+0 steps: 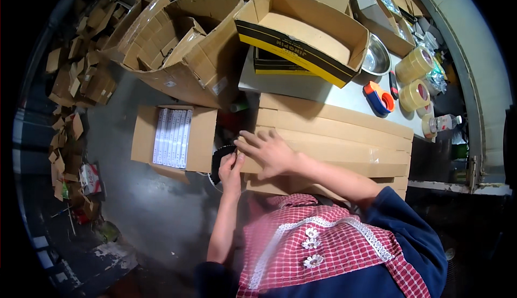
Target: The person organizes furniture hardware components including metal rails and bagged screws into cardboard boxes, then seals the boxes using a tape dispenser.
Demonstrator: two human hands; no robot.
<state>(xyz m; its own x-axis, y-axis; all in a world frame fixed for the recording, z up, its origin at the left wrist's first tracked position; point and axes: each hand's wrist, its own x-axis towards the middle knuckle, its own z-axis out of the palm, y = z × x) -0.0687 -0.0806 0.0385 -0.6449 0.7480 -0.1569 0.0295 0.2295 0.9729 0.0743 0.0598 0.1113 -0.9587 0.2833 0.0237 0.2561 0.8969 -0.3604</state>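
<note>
A long brown cardboard carton (328, 143) lies in front of me, with a strip of clear tape across its right part. My right hand (269, 151) rests on the carton's left end, its fingers spread and palm down. Beside that end, my left hand (230, 173) is closed, thumb against bent fingers; what it holds, if anything, is hidden. Just behind the left hand is a black item with a pale edge (216, 163), partly covered. Further left, an open cardboard box (201, 136) holds a row of several white flat boxes.
Large open cartons (215, 50) stand far left. On the white table (328, 90) sit a black-and-yellow open box (301, 55), a metal bowl (377, 61), an orange-and-blue tape dispenser (378, 99), clear tape rolls (413, 95) and a plastic bottle (446, 123). Scrap cardboard (89, 80) lies along the left.
</note>
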